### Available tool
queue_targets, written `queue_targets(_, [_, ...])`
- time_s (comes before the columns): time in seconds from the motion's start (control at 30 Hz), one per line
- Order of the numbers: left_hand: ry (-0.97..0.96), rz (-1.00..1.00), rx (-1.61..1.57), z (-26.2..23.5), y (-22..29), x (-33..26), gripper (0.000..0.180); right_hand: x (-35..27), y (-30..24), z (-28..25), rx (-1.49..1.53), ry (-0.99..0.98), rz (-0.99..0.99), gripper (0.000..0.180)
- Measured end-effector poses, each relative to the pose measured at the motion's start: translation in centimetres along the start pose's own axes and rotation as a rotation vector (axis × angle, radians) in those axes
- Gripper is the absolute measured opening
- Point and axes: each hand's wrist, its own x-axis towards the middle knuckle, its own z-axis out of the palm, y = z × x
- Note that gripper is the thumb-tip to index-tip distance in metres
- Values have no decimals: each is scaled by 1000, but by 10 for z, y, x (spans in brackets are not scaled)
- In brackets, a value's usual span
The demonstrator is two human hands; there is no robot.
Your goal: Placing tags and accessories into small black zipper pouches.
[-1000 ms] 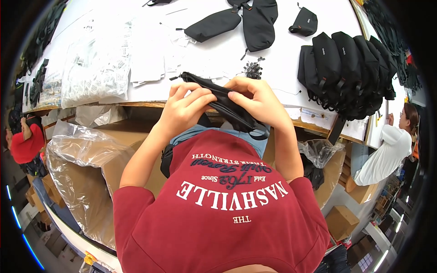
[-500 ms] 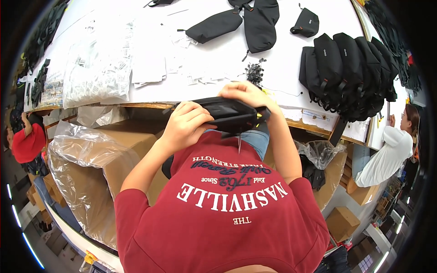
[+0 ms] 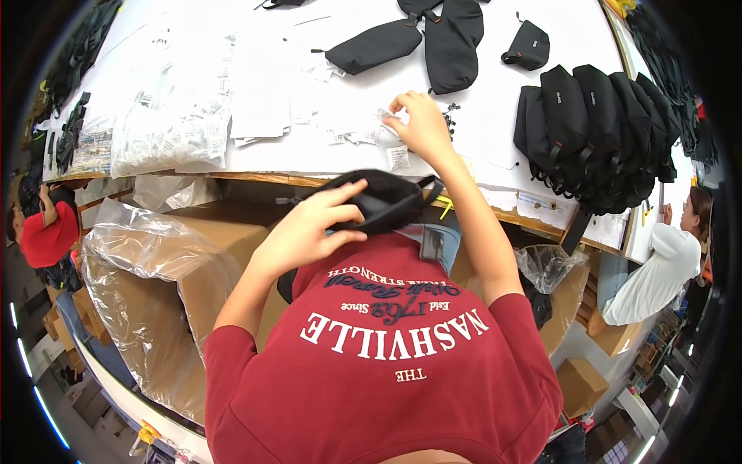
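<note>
A black zip pouch [image 3: 379, 203] rests by my lap at the table edge, its mouth spread and its dark inside showing. My left hand [image 3: 313, 228] grips the pouch's near left side, with its fingers spread over the rim. Over the table, my right hand [image 3: 421, 127] is closed in a pinch, with a small white packet [image 3: 384, 116] at the fingertips. Another printed white packet [image 3: 397, 158] lies just below that hand. Small black tags or pulls [image 3: 450, 120] lie partly hidden beside the right wrist.
Finished-looking black pouches [image 3: 591, 116] are piled at right, and longer black bags [image 3: 452, 50] lie at the far middle. A clear bag of white packets [image 3: 166, 108] and paper sheets [image 3: 259, 116] cover the left. Plastic-lined cartons [image 3: 147, 286] stand below. Co-workers sit at both sides.
My right hand has left the pouch and reached forward to the white packets on the table. The pouch, in my left hand, now gapes wider; a packet shows below the right hand.
</note>
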Motion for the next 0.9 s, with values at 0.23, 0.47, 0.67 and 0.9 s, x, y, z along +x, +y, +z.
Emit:
queue_targets(0.23, [179, 75, 402, -2, -12, 12, 19, -39, -69, -67, 254, 47, -183, 25])
queue_targets(0.47, [255, 95, 401, -12, -2, 14, 18, -68, -41, -76, 798, 160, 138, 63])
queue_targets(0.67, [342, 150, 316, -15, 8, 19, 19, -104, -30, -42, 511, -209, 86, 61])
queue_targets(0.9, [279, 185, 467, -17, 3, 19, 15, -96, -28, -16, 620, -25, -6, 29])
